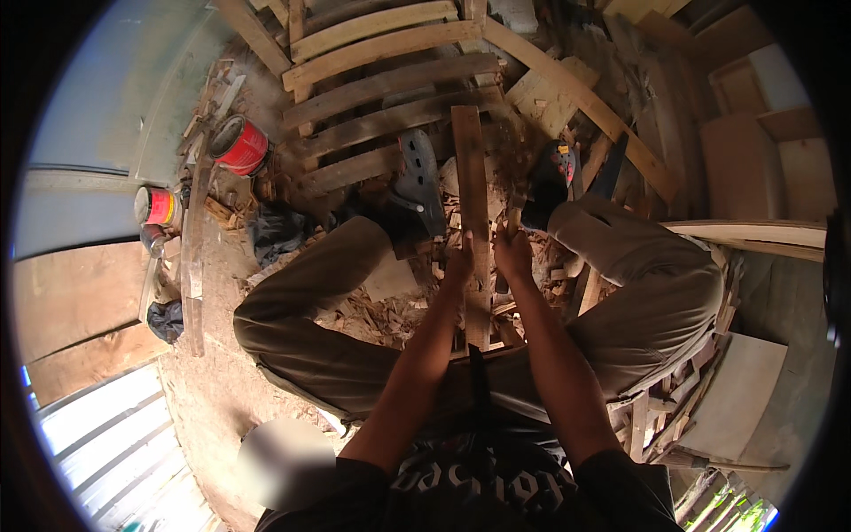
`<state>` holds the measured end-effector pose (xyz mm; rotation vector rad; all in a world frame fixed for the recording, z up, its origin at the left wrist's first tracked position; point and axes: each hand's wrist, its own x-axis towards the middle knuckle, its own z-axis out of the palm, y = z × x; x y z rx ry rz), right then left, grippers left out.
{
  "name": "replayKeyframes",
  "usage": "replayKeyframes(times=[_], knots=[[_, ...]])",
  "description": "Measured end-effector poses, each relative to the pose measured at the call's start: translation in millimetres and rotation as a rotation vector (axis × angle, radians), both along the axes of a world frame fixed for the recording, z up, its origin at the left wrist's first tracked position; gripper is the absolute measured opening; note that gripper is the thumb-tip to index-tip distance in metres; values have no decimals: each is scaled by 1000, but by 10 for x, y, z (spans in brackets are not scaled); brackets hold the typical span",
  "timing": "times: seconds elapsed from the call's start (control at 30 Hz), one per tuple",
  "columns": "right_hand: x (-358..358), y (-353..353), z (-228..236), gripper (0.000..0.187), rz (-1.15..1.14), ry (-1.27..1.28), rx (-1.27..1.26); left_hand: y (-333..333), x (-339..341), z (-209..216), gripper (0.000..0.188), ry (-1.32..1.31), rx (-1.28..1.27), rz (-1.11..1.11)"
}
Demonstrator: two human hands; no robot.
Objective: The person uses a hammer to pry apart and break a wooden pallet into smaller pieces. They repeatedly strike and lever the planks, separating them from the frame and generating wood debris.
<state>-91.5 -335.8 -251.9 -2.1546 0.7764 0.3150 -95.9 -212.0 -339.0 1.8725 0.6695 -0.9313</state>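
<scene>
With the left hand (459,262) grips a long plank (472,177), pointing to twelve o'clock between bent legs (310,324), and with the right hand (514,254), at its three, clasps a short object (514,213) too dim to identify, above wood chips (399,312), near clogs (420,182) at eleven and one, with red cans (241,146) farther at ten and a slatted frame (390,82) at eleven.

Dusty brown flr (208,390) carries scattered wood scraps (377,319) at ctr, a slatted wooden frame (390,82) up front, and, at L, two red-labeled cans (242,146), crumpled black plastic (277,233) & a long narrow plank (192,288).
</scene>
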Motion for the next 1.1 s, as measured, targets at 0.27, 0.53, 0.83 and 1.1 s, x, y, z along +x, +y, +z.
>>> replayKeyframes(times=[0.27, 0.53, 0.83, 1.1], knots=[[80, -239, 38, 41, -49, -157, 208, 373, 296, 550, 74, -251, 1, -245], [782, 279, 1497, 31, -41, -66, 500, 903, 194, 920, 50, -477, -365, 471], [2159, 112, 2766, 17, 69, 387, 623, 1012, 181, 1422, 49, -432, -370, 564], [1986, -170, 3302, 14, 453, 417, 234, 751, 667, 1583, 44, -448, -492, 557]])
